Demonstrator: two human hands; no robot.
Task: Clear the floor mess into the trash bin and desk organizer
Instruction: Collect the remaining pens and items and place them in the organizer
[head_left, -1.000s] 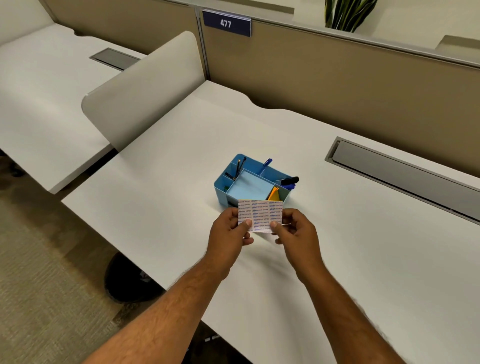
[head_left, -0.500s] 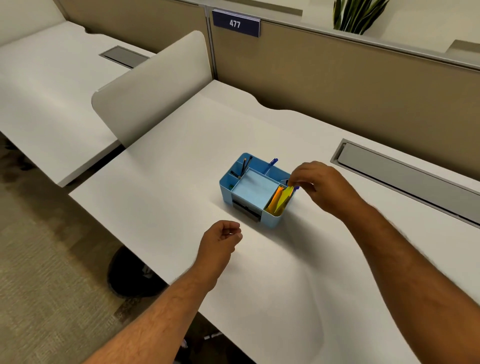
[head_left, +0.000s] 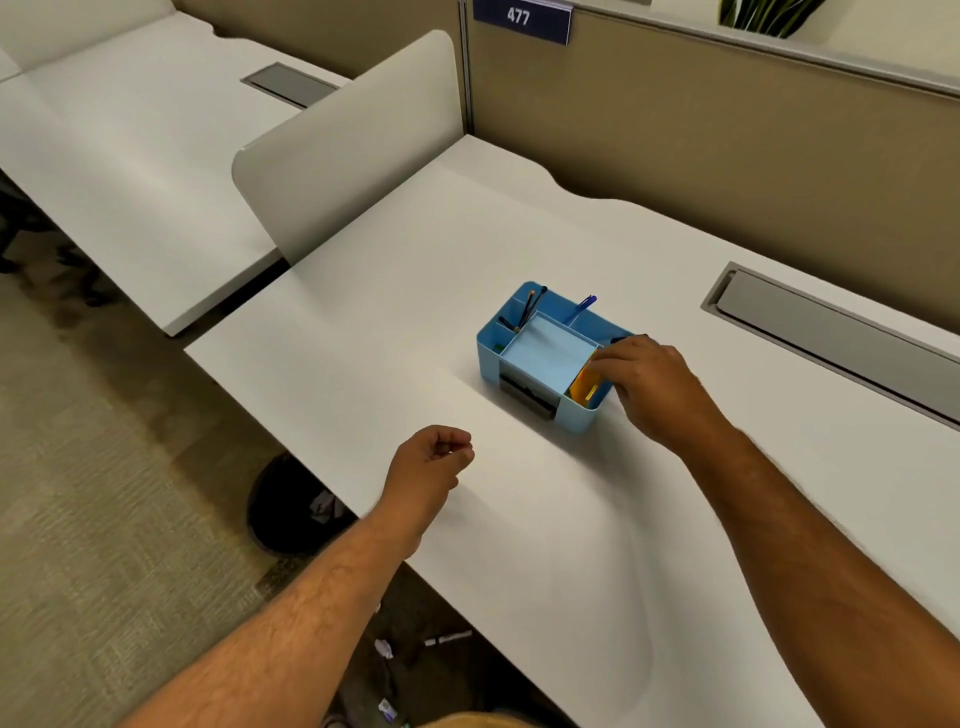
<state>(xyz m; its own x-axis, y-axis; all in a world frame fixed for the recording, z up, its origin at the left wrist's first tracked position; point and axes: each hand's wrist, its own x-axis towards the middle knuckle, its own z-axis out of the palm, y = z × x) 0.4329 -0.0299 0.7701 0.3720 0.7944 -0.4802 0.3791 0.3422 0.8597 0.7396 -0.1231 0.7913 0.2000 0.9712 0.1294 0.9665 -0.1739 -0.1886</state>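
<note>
A blue desk organizer stands on the white desk. It holds black pens, a blue pen and orange and yellow notes in its right slot. My right hand is at that right slot, fingertips curled down onto the notes; whatever is under them is hidden. My left hand hovers over the desk in front of the organizer, loosely closed and holding nothing. A black trash bin with crumpled paper inside stands on the floor under the desk edge.
On the dark floor below the desk lie a crumpled paper ball, a white stick-like item and a small scrap. A white divider panel rises at the desk's left. A grey cable tray is set in at the right.
The printed card held in both hands a second ago is no longer visible. My right hand went to the organizer and shifted to its right slot; my left hand closed and drew back.
</note>
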